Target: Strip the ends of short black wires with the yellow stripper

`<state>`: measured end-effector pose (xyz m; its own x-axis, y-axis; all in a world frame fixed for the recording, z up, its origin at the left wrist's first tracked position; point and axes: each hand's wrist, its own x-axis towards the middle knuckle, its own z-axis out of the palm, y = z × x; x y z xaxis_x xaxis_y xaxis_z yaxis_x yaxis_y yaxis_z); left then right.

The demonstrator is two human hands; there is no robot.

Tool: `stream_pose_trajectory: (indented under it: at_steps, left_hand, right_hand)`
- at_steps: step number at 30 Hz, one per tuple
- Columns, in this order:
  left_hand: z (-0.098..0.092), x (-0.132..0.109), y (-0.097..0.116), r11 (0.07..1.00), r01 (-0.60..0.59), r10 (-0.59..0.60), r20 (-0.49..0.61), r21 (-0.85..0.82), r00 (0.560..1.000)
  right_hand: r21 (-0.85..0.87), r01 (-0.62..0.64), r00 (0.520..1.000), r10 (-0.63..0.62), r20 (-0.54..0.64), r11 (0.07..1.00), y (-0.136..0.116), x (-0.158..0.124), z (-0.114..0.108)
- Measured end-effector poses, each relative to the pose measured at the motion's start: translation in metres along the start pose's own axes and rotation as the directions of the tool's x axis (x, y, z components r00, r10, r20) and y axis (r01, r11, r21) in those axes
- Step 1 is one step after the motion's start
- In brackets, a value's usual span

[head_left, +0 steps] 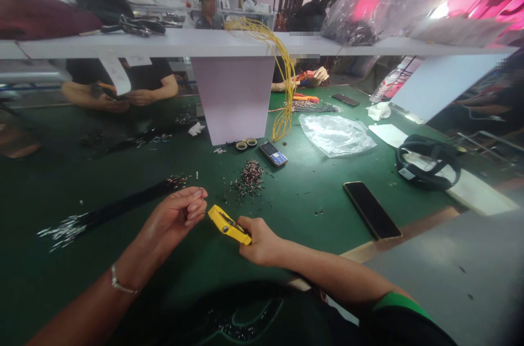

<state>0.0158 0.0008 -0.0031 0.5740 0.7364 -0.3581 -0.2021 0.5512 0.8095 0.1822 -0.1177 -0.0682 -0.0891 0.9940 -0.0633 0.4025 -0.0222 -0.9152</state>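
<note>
My right hand [260, 239] is closed round the handle of a yellow wire stripper [227, 224], low over the green table top [123, 182]. The tool's head points left toward my left hand [178, 215], whose fingers are curled and pinched together just beside it; what they hold is too small to make out. A long bundle of black wires with stripped silver ends [114, 207] lies to the left of my left hand. A small heap of cut wire scraps [249, 178] sits just beyond both hands.
A black smartphone [371, 209] lies at the right, a keypad phone [273, 154] and two tape rolls [245, 144] farther back. A clear plastic bag [335, 134], a black cable coil [428, 163], yellow wires [284, 84] hanging from the shelf [204, 43]. Other people work across the table.
</note>
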Motion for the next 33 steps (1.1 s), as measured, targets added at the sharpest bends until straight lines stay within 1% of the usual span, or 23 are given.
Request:
stream_pose_trajectory:
  at_steps: [16,23,33]
  left_hand:
    - [-0.0018,0.0004,-0.0003,1.0,-0.001,0.001,0.019,0.01,1.0]
    - [0.0012,-0.0008,-0.0001,1.0,-0.008,0.008,-0.009,0.0,1.0]
    - [-0.0023,-0.0001,-0.0007,1.0,-0.007,0.007,0.0,0.01,1.0]
  right_hand:
    - [0.005,-0.01,1.0,0.01,0.005,1.0,-0.0028,-0.0004,-0.0012]
    - [0.002,-0.004,1.0,0.004,0.003,1.0,-0.004,-0.0003,-0.0016]
    - [0.008,-0.018,1.0,0.018,0.014,1.0,-0.0043,-0.0002,-0.0018]
